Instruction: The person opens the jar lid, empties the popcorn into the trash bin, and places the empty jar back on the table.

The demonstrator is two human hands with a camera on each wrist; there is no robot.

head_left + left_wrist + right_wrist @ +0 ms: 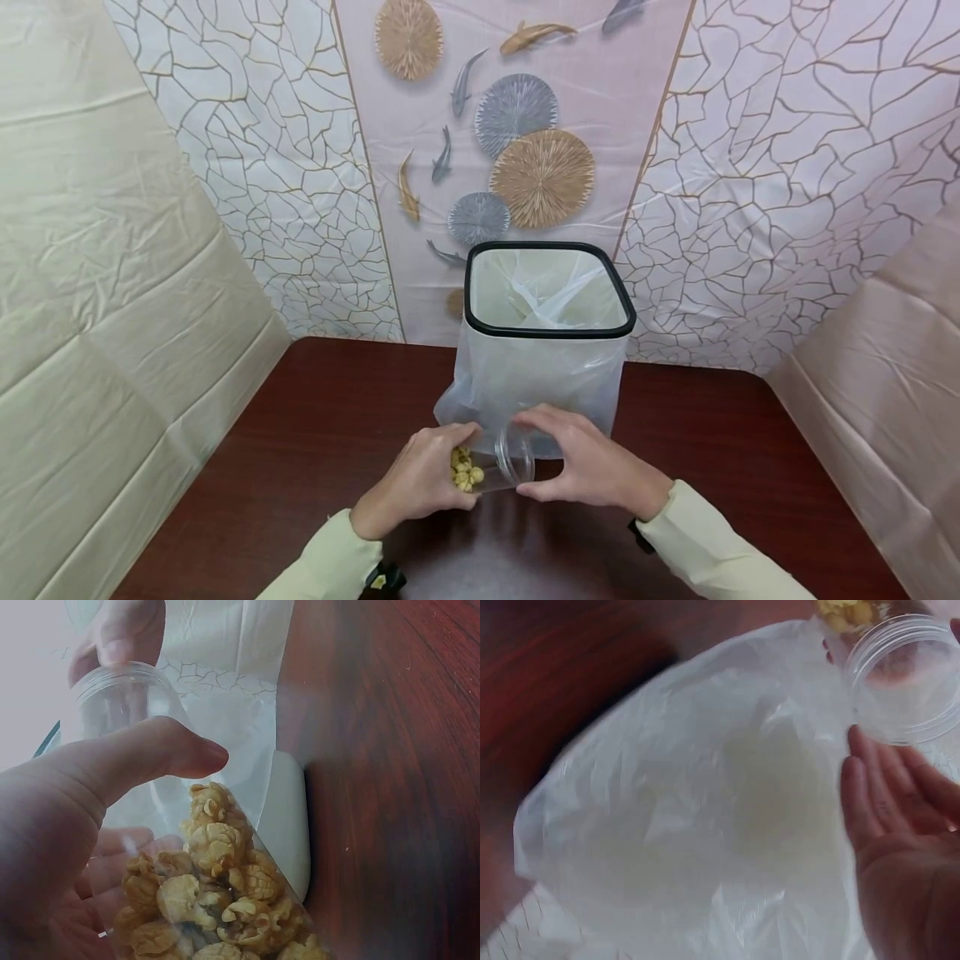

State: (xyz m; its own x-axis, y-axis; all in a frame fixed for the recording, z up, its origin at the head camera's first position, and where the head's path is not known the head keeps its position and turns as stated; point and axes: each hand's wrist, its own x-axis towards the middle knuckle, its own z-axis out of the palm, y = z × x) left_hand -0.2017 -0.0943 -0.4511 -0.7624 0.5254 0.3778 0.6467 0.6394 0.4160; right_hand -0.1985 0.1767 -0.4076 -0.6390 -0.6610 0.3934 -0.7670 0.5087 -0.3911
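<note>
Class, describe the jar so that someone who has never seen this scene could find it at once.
Start at the black-rimmed bin at the far side of the dark red table. In front of it, between the left hand and right hand, find the jar held on its side. Unlike the bin, it is small and see-through, with yellow popcorn in its left end.

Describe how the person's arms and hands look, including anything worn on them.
The left hand and right hand are bare, without gloves. Both arms wear long, pale cream sleeves, plain and ending at the wrist. A small black item shows by the left wrist, bearing a yellowish marking; another black item peeks out by the right cuff.
</note>
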